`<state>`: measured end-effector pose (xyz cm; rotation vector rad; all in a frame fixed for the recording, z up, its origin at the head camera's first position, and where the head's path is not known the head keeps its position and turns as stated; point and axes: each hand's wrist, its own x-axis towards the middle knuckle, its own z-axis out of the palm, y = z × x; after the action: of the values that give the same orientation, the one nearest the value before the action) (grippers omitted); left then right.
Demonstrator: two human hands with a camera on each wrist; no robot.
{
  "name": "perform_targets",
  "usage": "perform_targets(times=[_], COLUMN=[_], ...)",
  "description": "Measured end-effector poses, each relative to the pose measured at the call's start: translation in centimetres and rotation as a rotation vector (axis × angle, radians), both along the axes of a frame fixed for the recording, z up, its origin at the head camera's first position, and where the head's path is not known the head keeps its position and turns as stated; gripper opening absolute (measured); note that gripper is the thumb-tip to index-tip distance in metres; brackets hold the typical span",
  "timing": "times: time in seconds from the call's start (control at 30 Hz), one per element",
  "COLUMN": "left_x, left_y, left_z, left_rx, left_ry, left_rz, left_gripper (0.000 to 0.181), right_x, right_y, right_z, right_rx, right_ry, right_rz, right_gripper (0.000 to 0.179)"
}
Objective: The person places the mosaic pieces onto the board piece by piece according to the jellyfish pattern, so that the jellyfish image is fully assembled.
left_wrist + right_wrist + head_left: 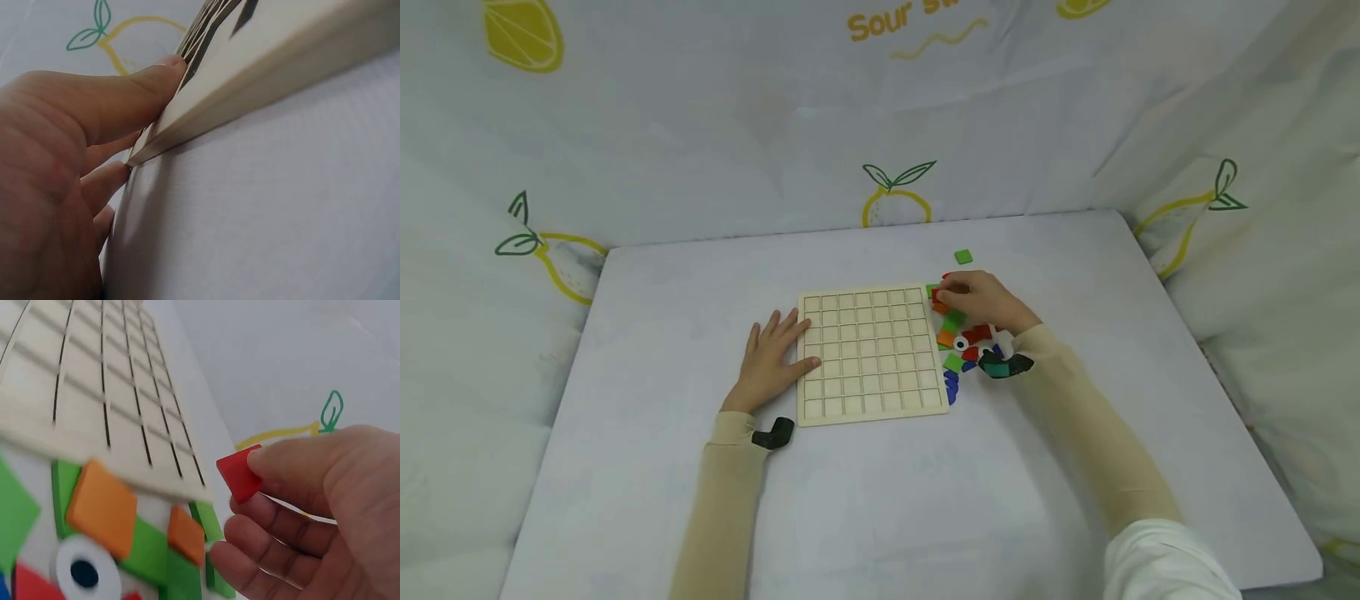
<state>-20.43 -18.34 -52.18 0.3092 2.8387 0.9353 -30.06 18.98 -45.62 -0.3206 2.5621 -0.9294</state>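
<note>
We rest the left hand (769, 362), fingers spread apart, on the left edge of the pale wooden square grid board (868, 354). Just past the board's right edge we locate the flat red four-cornered tile (239, 472), loose flat orange square tiles (103, 509) and flat green square tiles (953, 362), then the right hand (985, 300), thumb and fingers clamped on the red tile.

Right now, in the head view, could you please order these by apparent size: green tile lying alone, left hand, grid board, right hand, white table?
1. White table
2. Grid board
3. Left hand and right hand: too alike to rank
4. Green tile lying alone
</note>
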Motion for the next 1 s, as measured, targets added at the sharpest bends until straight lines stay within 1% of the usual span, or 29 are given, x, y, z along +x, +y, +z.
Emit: perform_targets(times=[0.07, 0.23, 0.3, 0.4, 0.47, 0.53, 0.67, 0.83, 1.0], left_x=[0.0, 0.1, 0.2, 0.5, 0.6, 0.7, 0.8, 0.7, 0.4], left_y=[0.0, -0.1, -0.1, -0.1, 0.0, 0.0, 0.0, 0.0, -0.1], left_z=[0.1, 0.0, -0.1, -0.1, 0.0, 0.1, 0.2, 0.2, 0.3], left_rx=[0.001, 0.005, 0.008, 0.013, 0.019, 0.017, 0.022, 0.029, 0.023], left_ry=[0.005, 0.005, 0.002, -0.002, -0.008, -0.012, -0.011, 0.002, 0.001], left_rz=[-0.001, -0.001, 0.005, 0.011, 0.016, 0.017, 0.014, 0.005, 0.011], left_gripper=[0.076, 0.077, 0.077, 0.076, 0.076, 0.076, 0.076, 0.076, 0.076], right_x=[-0.2, -0.1, 0.0, 0.1, 0.1, 0.2, 0.4, 0.7, 0.7], right_y=[-0.5, -2.1, -2.7, -3.5, -4.1, -4.5, -5.1, -5.5, -6.0], right_z=[-0.2, -0.5, -0.7, -1.1, -1.4, -1.6, -2.1, -2.2, -2.3], right_rx=[-0.059, -0.167, -0.192, -0.212, -0.211, -0.194, -0.149, -0.097, -0.05], right_ry=[0.014, 0.003, -0.012, -0.02, -0.02, -0.013, -0.012, 0.011, 0.036], right_rz=[-0.008, -0.058, -0.082, -0.085, -0.076, -0.061, -0.059, -0.053, -0.043], right_gripper=[0.029, 0.028, 0.028, 0.027, 0.026, 0.025, 0.025, 0.025, 0.023])
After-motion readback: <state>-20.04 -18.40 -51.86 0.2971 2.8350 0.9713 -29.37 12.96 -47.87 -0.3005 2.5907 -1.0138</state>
